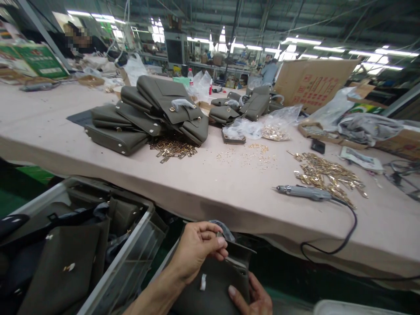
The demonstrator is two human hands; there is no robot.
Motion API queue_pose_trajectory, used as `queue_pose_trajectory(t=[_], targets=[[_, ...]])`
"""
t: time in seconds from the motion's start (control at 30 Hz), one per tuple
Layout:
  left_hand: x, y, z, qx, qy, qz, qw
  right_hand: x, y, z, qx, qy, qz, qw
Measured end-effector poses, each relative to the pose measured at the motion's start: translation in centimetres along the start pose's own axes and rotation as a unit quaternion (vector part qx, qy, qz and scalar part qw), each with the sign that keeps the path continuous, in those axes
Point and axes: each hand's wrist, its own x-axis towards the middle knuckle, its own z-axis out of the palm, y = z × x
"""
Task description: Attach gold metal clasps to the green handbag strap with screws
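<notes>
My left hand [205,243] is closed in a pinch above the upper part of a dark olive bag [213,284]. A small piece, too tiny to name, shows between its fingertips. Lower down, my right hand [251,297] grips the bag's right side, thumb on the front and fingers behind the edge. A white wrapped fitting [203,282] sits on the bag's front. Clear plastic [225,229] shows behind the left fingers.
On the table [164,183] lie stacked bags [164,100], dark metal pieces [173,148], gold hardware [328,173] and a corded electric screwdriver [303,192]. A crate [121,258] of bags stands at left. A person [269,70] is far back.
</notes>
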Motion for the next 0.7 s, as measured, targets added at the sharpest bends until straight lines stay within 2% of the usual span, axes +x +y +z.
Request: queue_pose_trajectory(t=[0.13,0.23,0.3,0.37,0.47,0.57,0.63,0.7], targets=[[-0.3,-0.7,-0.2,0.038,0.007,-0.005,0.999,0.6,0.6,-0.9,-0.004,-0.035,0.009,0.999],[-0.6,-1.1,-0.4,0.096,0.034,-0.003,0.995,1.3,1.0,-1.5,-0.029,-0.069,0.028,0.997],[-0.9,-1.0,-0.7,0.143,0.052,0.007,0.988,1.6,1.1,-1.6,-0.043,-0.071,0.027,0.996],[-1.3,-0.3,-1.1,0.195,0.082,0.048,0.976,1.7,1.2,-1.6,-0.036,-0.053,0.011,0.998],[-2.2,2.2,-2.1,0.250,0.151,0.170,0.941,2.0,1.2,-1.7,-0.022,-0.041,0.016,0.999],[-2.7,5.6,-4.0,0.269,0.229,0.290,0.890,2.5,1.4,-2.4,-0.025,-0.062,0.052,0.996],[-2.6,7.0,-5.9,0.323,0.243,0.319,0.857,2.8,1.8,-2.6,-0.026,-0.050,0.062,0.996],[-2.1,7.2,-7.7,0.435,0.242,0.295,0.816,2.8,2.2,-2.3,-0.025,-0.016,0.052,0.998]])
